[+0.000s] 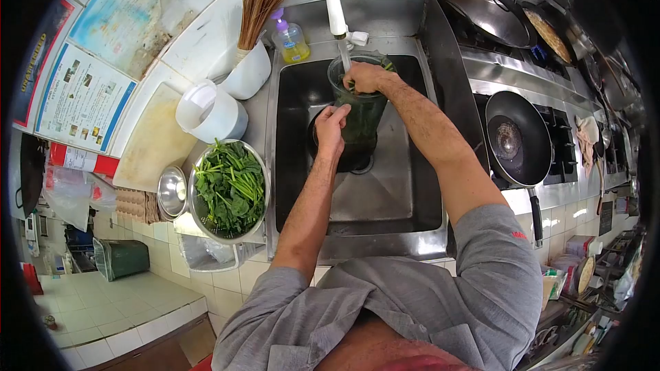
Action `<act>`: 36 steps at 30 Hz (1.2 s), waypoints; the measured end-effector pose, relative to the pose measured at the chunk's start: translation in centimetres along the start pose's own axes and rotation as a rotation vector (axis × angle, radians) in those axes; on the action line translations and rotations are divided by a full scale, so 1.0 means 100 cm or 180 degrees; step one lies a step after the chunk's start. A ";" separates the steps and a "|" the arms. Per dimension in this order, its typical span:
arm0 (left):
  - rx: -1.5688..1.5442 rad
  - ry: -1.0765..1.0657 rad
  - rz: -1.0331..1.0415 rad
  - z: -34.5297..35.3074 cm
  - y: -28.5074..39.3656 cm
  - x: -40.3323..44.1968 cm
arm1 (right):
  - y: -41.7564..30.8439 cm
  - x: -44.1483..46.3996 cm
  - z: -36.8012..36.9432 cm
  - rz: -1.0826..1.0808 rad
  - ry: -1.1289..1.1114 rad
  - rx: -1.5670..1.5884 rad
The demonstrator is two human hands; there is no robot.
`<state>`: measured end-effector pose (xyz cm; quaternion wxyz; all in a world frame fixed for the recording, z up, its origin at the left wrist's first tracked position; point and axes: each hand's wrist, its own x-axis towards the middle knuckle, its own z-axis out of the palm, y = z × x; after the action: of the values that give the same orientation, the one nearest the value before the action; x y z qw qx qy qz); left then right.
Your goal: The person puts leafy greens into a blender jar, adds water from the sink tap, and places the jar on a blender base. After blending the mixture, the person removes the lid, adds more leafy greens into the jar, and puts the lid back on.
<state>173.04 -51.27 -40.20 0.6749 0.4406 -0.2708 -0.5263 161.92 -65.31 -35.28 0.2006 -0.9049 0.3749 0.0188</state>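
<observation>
A tall clear container (361,124) with dark green contents stands in the steel sink (385,196), beneath the white tap (335,12). Over its rim my right hand (366,78) reaches in, fingers curled at the leafy greens; what they grip is too small to make out. My left hand (331,125) is at the container's left side, fingers bent and drawn together, the palm side hidden. Left of the sink, a metal colander (260,218) holds leafy greens (230,189).
Left of the sink are a white tub (210,113), a cutting board (155,139), a small metal bowl (172,192), a soap bottle (293,45) and a bundle of sticks (256,17). A black wok (515,139) sits on the stove at right, its handle pointing down.
</observation>
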 end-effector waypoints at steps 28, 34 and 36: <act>0.0065 0.0222 -0.0028 -0.011 -0.004 -0.005 | -0.014 0.006 0.003 -0.0127 -0.0688 -0.0717; -0.0056 0.0127 -0.0041 -0.014 -0.008 0.000 | 0.000 -0.005 0.009 -0.0142 0.0120 0.0050; -0.0061 0.0107 -0.0033 -0.014 -0.007 0.002 | -0.001 -0.004 0.009 -0.0068 0.0132 -0.0022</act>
<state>173.90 -51.06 -41.45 0.6809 0.4443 -0.2520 -0.5249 161.79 -64.62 -35.98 0.1898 -0.9098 0.3692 -0.0008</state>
